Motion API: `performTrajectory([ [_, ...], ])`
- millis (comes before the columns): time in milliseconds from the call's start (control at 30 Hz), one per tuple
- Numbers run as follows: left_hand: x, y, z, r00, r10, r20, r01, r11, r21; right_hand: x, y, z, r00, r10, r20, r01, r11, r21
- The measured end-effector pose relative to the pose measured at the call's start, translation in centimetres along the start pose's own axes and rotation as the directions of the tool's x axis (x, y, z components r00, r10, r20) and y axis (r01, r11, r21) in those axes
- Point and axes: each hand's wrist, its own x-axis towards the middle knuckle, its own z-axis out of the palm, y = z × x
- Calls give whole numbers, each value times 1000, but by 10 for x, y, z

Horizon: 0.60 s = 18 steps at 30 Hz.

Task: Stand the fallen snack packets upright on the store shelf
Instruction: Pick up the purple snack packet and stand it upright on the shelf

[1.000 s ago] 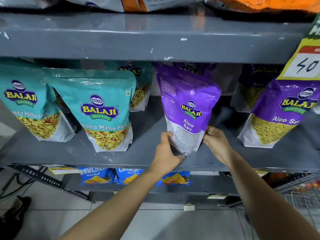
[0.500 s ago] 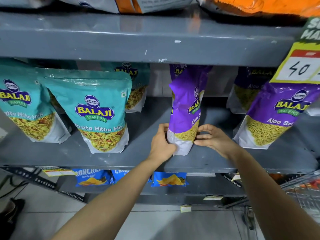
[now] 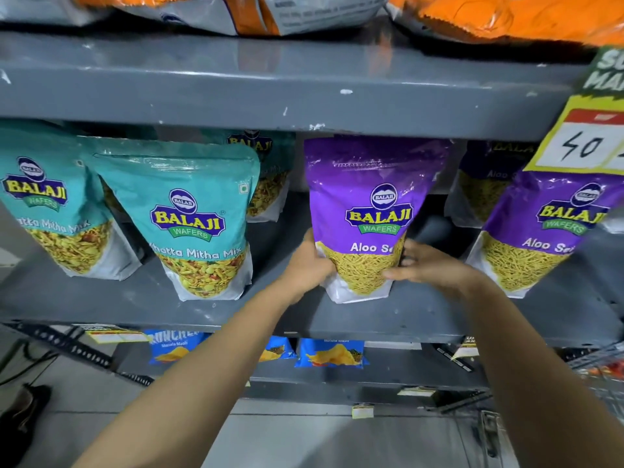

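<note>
A purple Aloo Sev packet [image 3: 373,211] stands upright on the grey shelf [image 3: 422,315], its front facing me. My left hand [image 3: 309,261] grips its lower left edge and my right hand [image 3: 427,265] holds its lower right edge. To the right stands a second purple Aloo Sev packet [image 3: 547,231], leaning slightly, with another purple packet [image 3: 483,184] behind it. On the left stand two teal Khatta Mitha Mix packets [image 3: 199,217] [image 3: 47,204], and a third teal packet [image 3: 266,177] is farther back.
The grey shelf above [image 3: 287,82] hangs low over the packet tops, carrying orange and white bags [image 3: 489,15]. A yellow price tag [image 3: 587,136] hangs at the upper right. Blue chip packets [image 3: 331,354] sit on the lower shelf. A wire basket [image 3: 604,373] is at the lower right.
The purple packet has been turned from back-facing, through edge-on, to front-facing and now stands upright. Both hands stayed at its base.
</note>
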Motion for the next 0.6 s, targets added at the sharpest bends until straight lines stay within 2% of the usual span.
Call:
performTrajectory([
  [67, -3, 20, -9, 990, 66, 121, -46, 986, -158, -2, -18, -2, 996, -83, -29, 87, 981, 172],
  [100, -3, 33, -14, 985, 118, 127, -90, 974, -208, -3, -28, -3, 988, -134, -74, 148, 959, 241],
  [200, -5, 76, -26, 965, 261, -2, -253, 933, -256, -6, -59, -8, 947, -254, -195, 307, 895, 324],
  [367, -4, 112, -25, 898, 372, -234, -434, 834, -341, -13, -85, -17, 870, -337, -359, 485, 715, 504],
  [433, -6, 109, -19, 879, 382, -286, -467, 811, -352, -14, -80, -16, 858, -337, -388, 497, 734, 462],
  [500, -8, 87, -15, 892, 352, -283, -439, 825, -356, -17, -61, -16, 884, -318, -343, 431, 837, 336],
  [567, -11, 49, -13, 954, 262, -148, -297, 896, -329, -19, -30, -14, 948, -244, -206, 275, 952, 134],
  [600, -14, 27, -10, 979, 201, -43, -205, 944, -259, -19, -14, -10, 975, -175, -136, 181, 983, 33],
])
